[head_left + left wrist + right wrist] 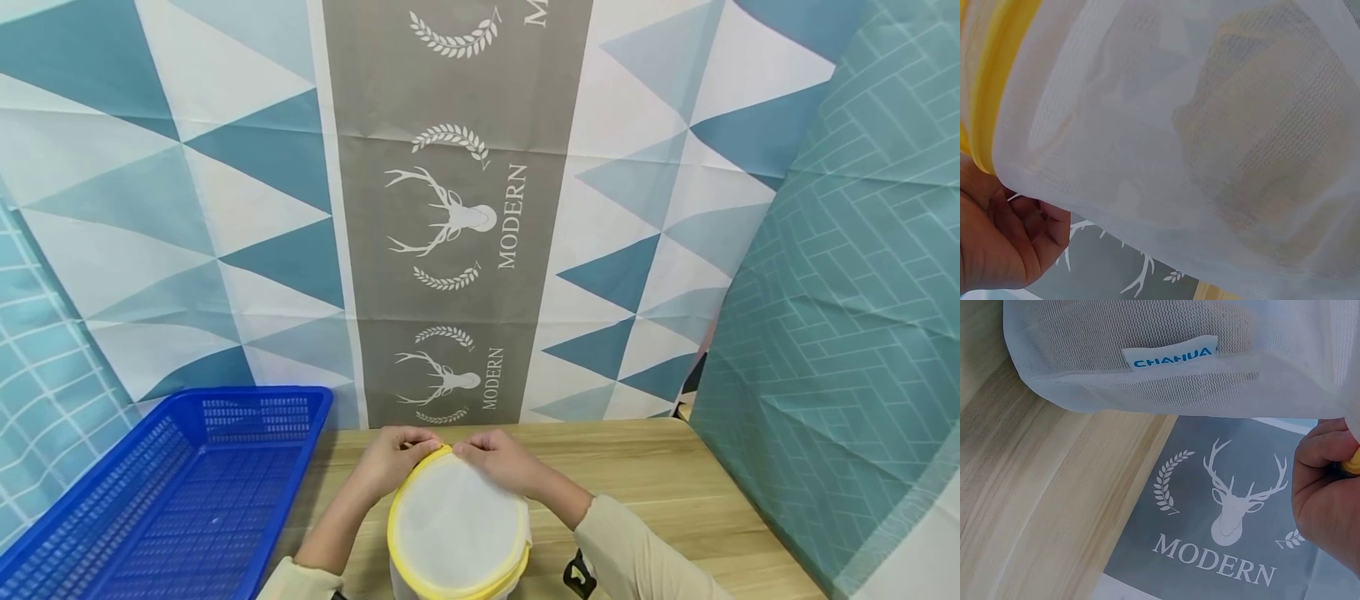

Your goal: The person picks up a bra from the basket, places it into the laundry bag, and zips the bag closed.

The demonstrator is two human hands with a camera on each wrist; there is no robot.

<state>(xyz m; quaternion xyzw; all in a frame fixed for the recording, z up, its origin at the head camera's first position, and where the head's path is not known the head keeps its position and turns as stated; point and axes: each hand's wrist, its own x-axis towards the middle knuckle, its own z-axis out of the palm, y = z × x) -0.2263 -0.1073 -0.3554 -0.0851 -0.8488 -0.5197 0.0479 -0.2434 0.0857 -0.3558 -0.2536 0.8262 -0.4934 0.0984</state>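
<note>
A white mesh laundry bag (459, 521) with yellow edging (397, 546) stands on the table, its round top facing up. At the far side of that edging, my left hand (392, 460) pinches the rim between thumb and curled fingers. Close beside it, my right hand (504, 460) grips the rim too, thumb on top. In the left wrist view the bag's mesh side (1122, 125) fills most of the picture, and the left hand (1013, 237) curls under the yellow band. A CHAHUA label (1172, 354) shows in the right wrist view, with the right hand (1327, 484) holding the yellow edge.
A blue plastic basket (300, 467) stands to the left. The wooden table (660, 500) meets a patterned cloth backdrop (442, 292) behind the bag. A green cloth (840, 350) hangs along the right side. A black strap piece (579, 575) hangs by the right sleeve.
</note>
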